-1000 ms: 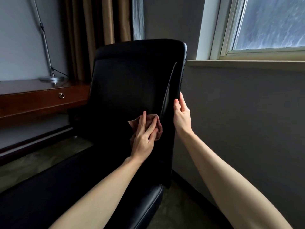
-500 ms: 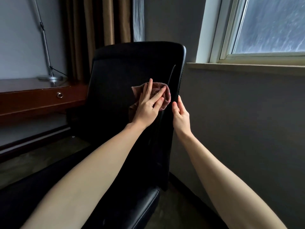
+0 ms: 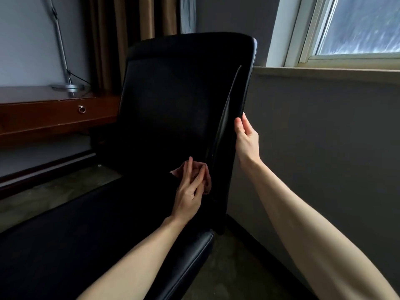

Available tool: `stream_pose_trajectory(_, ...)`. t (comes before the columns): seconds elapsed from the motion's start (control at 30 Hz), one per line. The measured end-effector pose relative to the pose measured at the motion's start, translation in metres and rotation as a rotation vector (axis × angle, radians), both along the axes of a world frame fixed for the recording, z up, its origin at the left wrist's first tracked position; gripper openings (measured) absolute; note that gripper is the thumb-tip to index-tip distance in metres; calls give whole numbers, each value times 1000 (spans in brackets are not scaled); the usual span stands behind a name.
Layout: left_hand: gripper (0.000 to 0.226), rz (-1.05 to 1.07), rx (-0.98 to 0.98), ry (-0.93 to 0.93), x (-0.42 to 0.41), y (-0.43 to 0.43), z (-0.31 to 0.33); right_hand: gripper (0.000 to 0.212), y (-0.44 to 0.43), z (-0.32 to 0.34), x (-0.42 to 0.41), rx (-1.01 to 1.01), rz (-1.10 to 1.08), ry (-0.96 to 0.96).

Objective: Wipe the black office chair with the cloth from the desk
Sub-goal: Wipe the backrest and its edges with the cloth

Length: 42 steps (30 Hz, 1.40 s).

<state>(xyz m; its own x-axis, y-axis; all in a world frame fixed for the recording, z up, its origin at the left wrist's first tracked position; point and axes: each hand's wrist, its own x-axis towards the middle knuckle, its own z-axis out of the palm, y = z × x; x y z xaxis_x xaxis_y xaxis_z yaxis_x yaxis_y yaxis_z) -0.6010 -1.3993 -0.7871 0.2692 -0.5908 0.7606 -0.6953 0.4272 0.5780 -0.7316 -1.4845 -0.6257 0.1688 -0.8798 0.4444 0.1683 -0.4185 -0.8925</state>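
**Lower backrest wipe: slip risk**

Obs: left hand (image 3: pixel 190 191), fingers straight, presses the cloth (image 3: pixel 207 182) low on the black office chair (image 3: pixel 173 100), beside its right seam. The right hand (image 3: pixel 246 139) clasps the backrest edge.
Risk: the unpinched cloth could slide free, and the chair could swivel if the bracing grip loosens.

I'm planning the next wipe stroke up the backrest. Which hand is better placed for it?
Left. The left hand presses the cloth flat against the lower backrest of the black office chair; the right hand holds the backrest's edge, apparently steadying it.
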Motion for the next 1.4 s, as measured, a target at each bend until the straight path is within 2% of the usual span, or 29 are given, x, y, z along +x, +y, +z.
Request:
stream_pose_trajectory(0.1, 48, 90, -34, -15, -12, -12, 30, 47, 2, 1, 0, 7, -3, -14)
stream_pose_trajectory(0.23, 46, 107, -67, 35, -25, -41, 127, 50, 4, 1, -6, -6, 21, -12)
stream_pose_trajectory(0.33, 44, 99, -28, -10, -21, -59, 188, 49, 2, -1, -11, -2, 47, -12)
stream_pose_trajectory(0.5, 43, 123, 33, -61, -17, -69, 233, 47, 1, 1, -13, 16, 119, -54)
stream_pose_trajectory(0.67, 39, 79, 16, -88, -11, -59, 212, 53, -1, 0, -16, 41, 123, -37)
stream_pose_trajectory(0.83, 39, 30, 2, -43, -18, -37, 164, 59, 5, 0, -19, 49, 114, -48)
stream_pose_trajectory(0.97, 41, -18, -4, 54, -24, -13, 111, 54, 12, 0, -22, 61, 99, -62)
stream_pose_trajectory(1.13, 43, -39, -10, 190, -38, 17, 52, 58, 22, -4, -25, 46, 65, -81)
stream_pose_trajectory(1.27, 45, -5, 8, 237, -51, 22, 54, 56, 32, -5, -31, 34, 46, -111)
stream_pose_trajectory(1.4, 48, 29, 28, 156, -50, 17, 93, 50, 36, -5, -34, 29, 25, -122)
